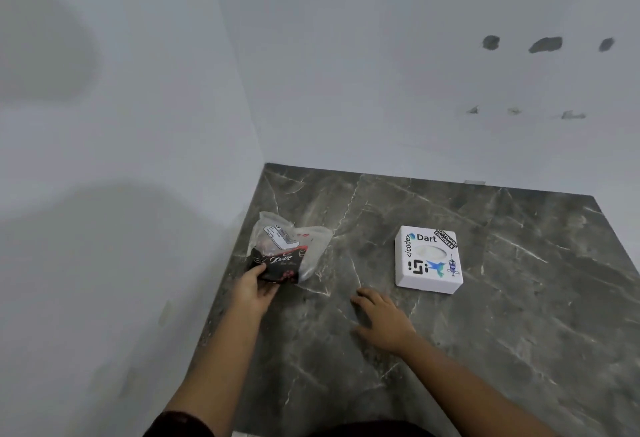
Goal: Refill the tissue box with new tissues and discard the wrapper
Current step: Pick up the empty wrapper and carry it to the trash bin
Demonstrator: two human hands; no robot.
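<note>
A crumpled plastic wrapper (pixel 289 251), clear with a dark printed band, sits at the left edge of the dark marble counter (pixel 502 315). My left hand (pixel 256 287) pinches its near lower corner. A white square tissue box (pixel 428 259) covered in stickers lies flat to the right, an oval opening on top with white tissue showing inside. My right hand (pixel 381 319) rests palm down on the counter between the wrapper and the box, fingers spread, holding nothing, just short of the box's near left corner.
White walls meet in a corner right behind the wrapper, and the left wall runs along the counter's left edge. The back wall has dark patched spots high on the right. Bare marble stretches right of the box.
</note>
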